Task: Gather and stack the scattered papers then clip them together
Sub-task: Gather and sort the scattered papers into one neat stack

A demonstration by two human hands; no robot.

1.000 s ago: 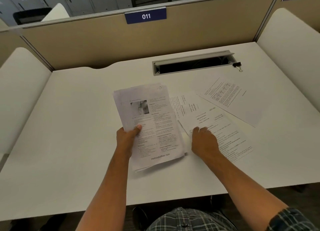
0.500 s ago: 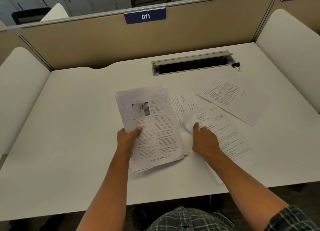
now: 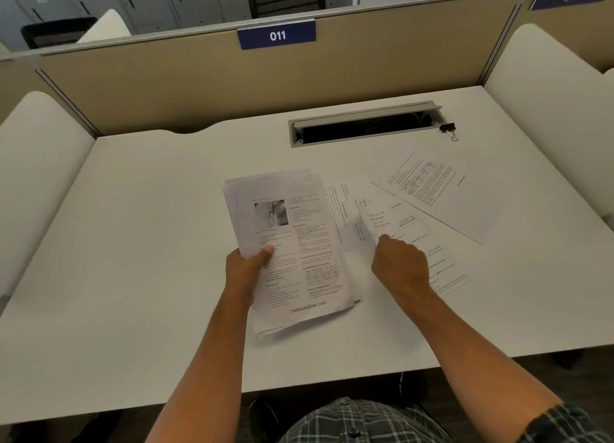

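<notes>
My left hand point(image 3: 247, 269) grips the gathered stack point(image 3: 289, 250) at its lower left edge, thumb on top and fingers underneath, holding it tilted just above the table point(image 3: 133, 243). The stack is light but floppy; the sheets sit slightly fanned at the bottom, so I judge they will slide against each other unless squared up. My right hand point(image 3: 400, 264) pinches the near corner of a loose sheet point(image 3: 388, 221) lying just right of the stack, fingers closed on the paper, the corner lifting. Thin paper like this is hard to pick off a smooth top flat; a corner or an edge is the place to take it, and it creases easily if pulled hard. Count of loose sheets on the table: I make it three (the pinched one overlaps another point(image 3: 339, 203) beside the stack, so the tally there is uncertain), plus one far sheet point(image 3: 432, 190) lying apart to the right. How many pages the stack holds I cannot tell. One binder clip point(image 3: 448, 129), small and black, rests at the right end of the cable slot point(image 3: 365, 125), well apart from both hands.
</notes>
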